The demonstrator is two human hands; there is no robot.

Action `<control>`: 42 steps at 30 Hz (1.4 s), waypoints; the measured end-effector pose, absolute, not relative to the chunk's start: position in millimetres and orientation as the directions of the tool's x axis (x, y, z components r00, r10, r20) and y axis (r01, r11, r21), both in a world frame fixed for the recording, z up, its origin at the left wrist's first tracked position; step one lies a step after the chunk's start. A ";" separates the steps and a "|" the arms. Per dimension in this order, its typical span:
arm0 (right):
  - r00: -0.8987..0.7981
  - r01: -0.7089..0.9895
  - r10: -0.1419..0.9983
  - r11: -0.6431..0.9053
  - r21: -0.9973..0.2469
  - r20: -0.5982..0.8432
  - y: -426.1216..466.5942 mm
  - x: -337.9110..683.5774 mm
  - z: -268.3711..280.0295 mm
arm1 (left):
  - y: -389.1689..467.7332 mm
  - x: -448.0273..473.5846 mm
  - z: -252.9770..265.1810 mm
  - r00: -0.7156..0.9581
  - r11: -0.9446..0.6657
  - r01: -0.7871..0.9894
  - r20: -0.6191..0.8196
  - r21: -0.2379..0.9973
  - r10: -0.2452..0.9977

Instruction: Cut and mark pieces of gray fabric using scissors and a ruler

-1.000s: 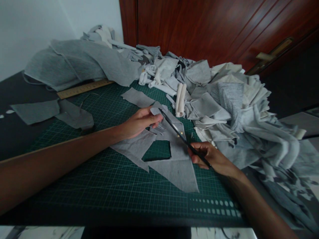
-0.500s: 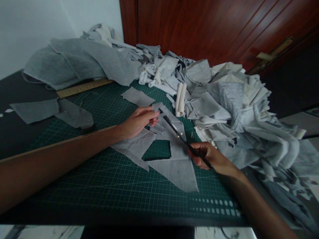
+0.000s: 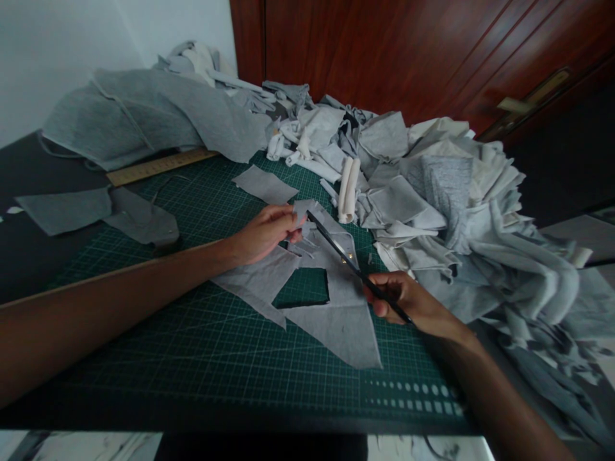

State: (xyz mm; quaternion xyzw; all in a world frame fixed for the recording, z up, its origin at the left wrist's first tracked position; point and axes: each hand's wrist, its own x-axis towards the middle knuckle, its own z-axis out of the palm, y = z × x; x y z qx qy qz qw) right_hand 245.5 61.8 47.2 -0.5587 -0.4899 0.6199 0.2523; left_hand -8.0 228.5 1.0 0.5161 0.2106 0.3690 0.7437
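Now, on our mat (image 3: 202, 358) lies the cloth (image 3: 336, 333); if it slackened, the scissors (image 3: 331, 242) could, we judge, stray or nick our left hand (image 3: 269, 234). Their long axis runs slantwise over the cloth, tips pointing forward-left. Our right hand (image 3: 401, 296) is wrapped round their handles; our left pinches the cloth's far edge.

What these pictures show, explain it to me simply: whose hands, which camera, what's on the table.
No machine here: these are a person's two bare hands. Every picture comes from one camera worn on that person's head, looking forward and down. The left hand pinches grey cloth; the right hand holds what look like dark scissors, pointing toward the left hand. Underneath lies a green mat. A ruler lies at the far left, and a heap of scraps beyond and right.
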 end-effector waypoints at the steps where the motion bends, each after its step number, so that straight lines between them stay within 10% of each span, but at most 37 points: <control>1: -0.249 0.238 0.858 -0.395 -0.887 -0.449 62.2 245.1 47.7 | 228.9 -7.9 0.3 0.642 0.195 -0.330 0.068 0.924 0.764; 42: -0.210 0.415 0.868 -0.338 -0.845 -0.450 67.9 251.9 49.5 | 221.5 -7.3 13.3 0.481 -0.178 0.038 0.138 0.983 0.866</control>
